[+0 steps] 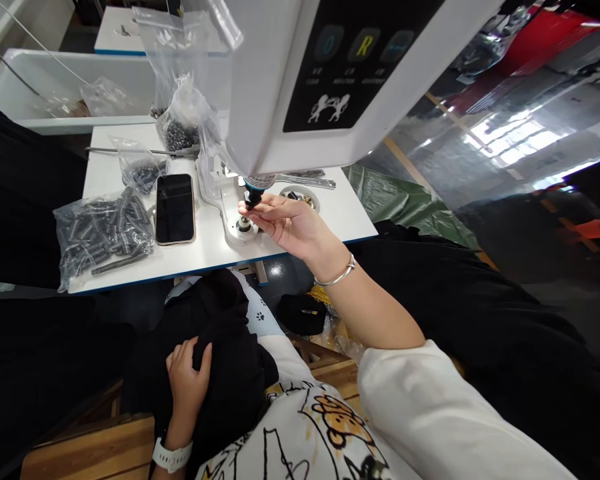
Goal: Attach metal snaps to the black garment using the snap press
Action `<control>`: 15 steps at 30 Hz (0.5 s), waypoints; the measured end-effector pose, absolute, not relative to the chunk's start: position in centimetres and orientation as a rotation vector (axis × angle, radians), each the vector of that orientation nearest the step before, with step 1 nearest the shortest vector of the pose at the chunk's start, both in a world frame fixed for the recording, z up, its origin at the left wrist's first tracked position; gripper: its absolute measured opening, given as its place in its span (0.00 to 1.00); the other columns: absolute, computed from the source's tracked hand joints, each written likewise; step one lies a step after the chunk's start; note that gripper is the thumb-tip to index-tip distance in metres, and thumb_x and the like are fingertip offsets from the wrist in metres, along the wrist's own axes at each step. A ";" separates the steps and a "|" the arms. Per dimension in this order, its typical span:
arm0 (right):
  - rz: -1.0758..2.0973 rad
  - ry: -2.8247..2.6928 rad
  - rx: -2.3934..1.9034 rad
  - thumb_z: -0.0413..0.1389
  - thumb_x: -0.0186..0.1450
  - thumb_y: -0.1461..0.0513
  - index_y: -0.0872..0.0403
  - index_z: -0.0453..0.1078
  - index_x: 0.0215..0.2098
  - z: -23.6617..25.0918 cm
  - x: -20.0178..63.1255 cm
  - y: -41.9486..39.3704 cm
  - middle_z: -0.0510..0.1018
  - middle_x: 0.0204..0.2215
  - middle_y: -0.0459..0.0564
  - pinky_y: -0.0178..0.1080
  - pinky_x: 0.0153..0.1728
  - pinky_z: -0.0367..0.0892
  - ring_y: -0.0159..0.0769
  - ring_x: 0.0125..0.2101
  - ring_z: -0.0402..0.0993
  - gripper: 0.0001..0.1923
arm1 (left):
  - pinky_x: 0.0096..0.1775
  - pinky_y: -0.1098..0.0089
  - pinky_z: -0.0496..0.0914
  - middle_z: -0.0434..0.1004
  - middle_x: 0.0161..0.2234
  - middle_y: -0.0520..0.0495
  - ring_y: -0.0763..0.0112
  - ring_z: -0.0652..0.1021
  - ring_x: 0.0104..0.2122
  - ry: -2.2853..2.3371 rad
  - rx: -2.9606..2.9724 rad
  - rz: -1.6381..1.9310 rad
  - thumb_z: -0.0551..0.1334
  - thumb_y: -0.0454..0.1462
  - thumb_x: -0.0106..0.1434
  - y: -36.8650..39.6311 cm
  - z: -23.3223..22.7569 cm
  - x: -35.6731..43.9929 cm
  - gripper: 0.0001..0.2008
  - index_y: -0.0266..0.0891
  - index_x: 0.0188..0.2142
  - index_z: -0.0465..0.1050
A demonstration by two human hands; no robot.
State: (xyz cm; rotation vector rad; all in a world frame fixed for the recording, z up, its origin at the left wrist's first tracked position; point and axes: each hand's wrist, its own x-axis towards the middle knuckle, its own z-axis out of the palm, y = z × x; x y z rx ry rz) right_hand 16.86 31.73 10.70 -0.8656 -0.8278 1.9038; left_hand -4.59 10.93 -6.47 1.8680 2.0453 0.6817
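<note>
My right hand [293, 225] reaches up to the black upper die [253, 196] of a white press machine [265, 87]. Its fingertips are drawn together at the die; anything small between them is too hidden to name. Just below the fingertips is the round lower die [243, 225] on its white base. My left hand [187, 373] lies on black cloth [225, 333] across my lap, its thumb apart from the fingers.
On the white table [210, 250] lie a phone [175, 209], a bag of springs [107, 227] and a bag of small dark parts [143, 175]. Behind stands another bag of metal parts [180, 133]. A round dish [313, 197] of small parts and a wrench [307, 181] lie right.
</note>
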 end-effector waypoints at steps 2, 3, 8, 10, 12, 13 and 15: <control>1.865 -0.836 -0.916 0.50 0.55 0.73 0.58 0.67 0.35 10.7 16.6 31.6 0.75 0.33 0.47 0.33 0.51 0.67 0.29 0.41 0.73 0.12 | 0.38 0.63 0.64 0.75 0.31 0.44 0.62 0.74 0.33 2.045 1.855 0.692 0.53 0.45 0.61 10.8 -6.4 -4.6 0.14 0.37 0.36 0.69; 1.842 -0.829 -0.948 0.50 0.55 0.73 0.58 0.67 0.36 10.7 16.5 31.6 0.75 0.34 0.47 0.33 0.51 0.66 0.29 0.41 0.73 0.12 | 0.38 0.63 0.64 0.75 0.31 0.44 0.62 0.74 0.33 2.043 1.848 0.699 0.53 0.45 0.61 10.8 -6.5 -4.6 0.14 0.37 0.36 0.69; 1.793 -0.847 -0.993 0.50 0.55 0.72 0.58 0.66 0.36 11.1 16.3 31.5 0.75 0.33 0.48 0.31 0.51 0.66 0.29 0.43 0.72 0.11 | 0.39 0.62 0.64 0.74 0.32 0.44 0.61 0.74 0.34 2.020 1.828 0.704 0.53 0.44 0.61 10.7 -6.5 -4.5 0.13 0.37 0.36 0.69; 1.751 -0.912 -0.991 0.52 0.55 0.71 0.58 0.66 0.37 11.1 16.7 30.9 0.75 0.37 0.49 0.32 0.49 0.67 0.30 0.43 0.72 0.12 | 0.41 0.61 0.64 0.73 0.34 0.42 0.60 0.73 0.36 2.050 1.808 0.767 0.54 0.45 0.60 10.7 -5.9 -4.4 0.15 0.36 0.39 0.68; 1.680 -1.042 -1.021 0.54 0.55 0.68 0.57 0.66 0.40 10.3 17.0 29.7 0.75 0.39 0.49 0.35 0.46 0.69 0.31 0.42 0.73 0.14 | 0.44 0.59 0.63 0.70 0.38 0.39 0.58 0.71 0.41 2.158 1.776 0.876 0.57 0.46 0.58 10.4 -4.8 -4.2 0.18 0.34 0.42 0.65; 1.667 -1.150 -1.046 0.55 0.56 0.66 0.56 0.66 0.41 9.6 17.0 28.8 0.76 0.38 0.49 0.36 0.44 0.70 0.31 0.39 0.74 0.14 | 0.45 0.58 0.63 0.69 0.39 0.38 0.57 0.70 0.42 2.233 1.751 0.925 0.58 0.46 0.57 10.0 -4.0 -4.2 0.19 0.34 0.42 0.65; 1.732 -1.489 -1.067 0.55 0.57 0.62 0.56 0.68 0.40 7.2 16.7 26.5 0.77 0.34 0.49 0.38 0.39 0.71 0.32 0.35 0.74 0.13 | 0.45 0.58 0.63 0.68 0.36 0.40 0.58 0.70 0.40 2.314 1.703 0.897 0.59 0.46 0.56 8.8 -2.4 -4.3 0.16 0.36 0.37 0.65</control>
